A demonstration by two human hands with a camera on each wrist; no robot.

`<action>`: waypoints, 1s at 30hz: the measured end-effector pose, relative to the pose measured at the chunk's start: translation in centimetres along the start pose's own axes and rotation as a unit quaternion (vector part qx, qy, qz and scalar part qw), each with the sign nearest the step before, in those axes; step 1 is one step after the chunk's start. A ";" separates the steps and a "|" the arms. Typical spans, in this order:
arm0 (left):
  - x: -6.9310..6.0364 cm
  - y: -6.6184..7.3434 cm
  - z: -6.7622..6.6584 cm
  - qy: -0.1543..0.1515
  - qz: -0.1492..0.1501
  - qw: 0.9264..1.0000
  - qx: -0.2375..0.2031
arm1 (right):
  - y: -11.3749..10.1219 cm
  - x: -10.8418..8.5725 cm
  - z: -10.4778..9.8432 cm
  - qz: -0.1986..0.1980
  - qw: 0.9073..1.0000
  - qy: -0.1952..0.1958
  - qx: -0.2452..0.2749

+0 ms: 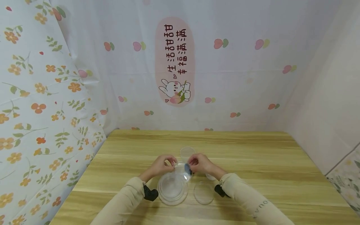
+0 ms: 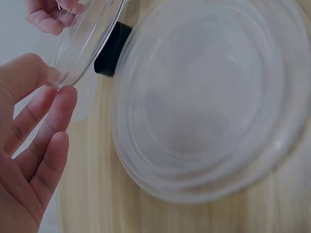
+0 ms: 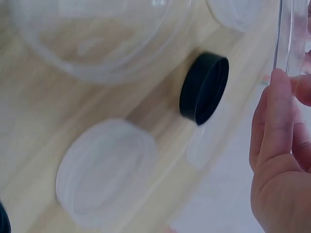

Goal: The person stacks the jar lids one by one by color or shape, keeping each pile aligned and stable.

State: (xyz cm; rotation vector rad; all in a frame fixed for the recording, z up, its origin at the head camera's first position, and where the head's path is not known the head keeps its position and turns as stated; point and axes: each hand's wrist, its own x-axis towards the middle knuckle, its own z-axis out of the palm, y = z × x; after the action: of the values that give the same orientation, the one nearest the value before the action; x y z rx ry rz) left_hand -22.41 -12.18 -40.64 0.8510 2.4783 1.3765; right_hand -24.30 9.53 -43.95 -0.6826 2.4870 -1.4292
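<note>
Clear shallow dish [image 1: 179,170], held raised over the worktop [image 1: 253,175], pinched at opposite sides by the left hand [image 1: 161,165] and the right hand [image 1: 202,163]. A black round cap [image 3: 204,90] shows through it. Below: stacked clear dishes [image 1: 172,187], left; single clear disc [image 1: 203,193], right. Behind: printed backdrop [image 1: 239,78].

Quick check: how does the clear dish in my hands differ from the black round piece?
Colour: the clear dish is see-through; the black round piece is dark and looks opaque.
Support: the dish is held up by the left hand and right hand; the black piece sits on the table, untouched.
Shared: both are round.
</note>
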 end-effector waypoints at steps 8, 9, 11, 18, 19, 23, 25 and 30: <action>-0.5 -3.3 -0.4 -0.020 0.000 1.000 0.001 | -0.3 0.3 1.4 -0.016 1.000 -0.020 0.001; -0.5 -3.9 -0.4 -0.021 0.000 1.000 0.005 | -0.3 0.3 1.5 -0.017 1.000 -0.022 0.001; -0.5 -4.6 -0.5 -0.025 0.002 1.000 0.012 | -0.2 0.3 1.8 -0.020 1.000 -0.024 0.002; -1.0 -5.4 -0.7 -0.049 -0.005 0.999 0.022 | -0.1 0.3 2.8 -0.020 0.999 -0.042 0.013; -1.1 -5.5 -0.8 -0.052 -0.006 0.998 0.020 | -0.1 0.3 2.9 -0.021 0.999 -0.043 0.013; -1.4 -5.8 -0.9 -0.061 -0.016 0.998 0.012 | -0.1 0.2 3.4 -0.019 0.999 -0.043 0.009; -1.5 -5.9 -1.0 -0.064 -0.022 0.998 0.006 | -0.1 0.2 3.6 -0.020 0.999 -0.041 0.002; -1.9 -5.4 -1.3 -0.067 -0.025 0.997 -0.010 | -0.4 0.3 3.8 -0.020 0.999 -0.036 -0.003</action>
State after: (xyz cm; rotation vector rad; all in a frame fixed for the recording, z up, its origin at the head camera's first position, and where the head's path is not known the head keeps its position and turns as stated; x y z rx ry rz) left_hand -23.49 -16.39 -44.59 0.8427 2.3646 1.2835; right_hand -22.98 6.30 -45.59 -0.7747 2.4374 -1.3838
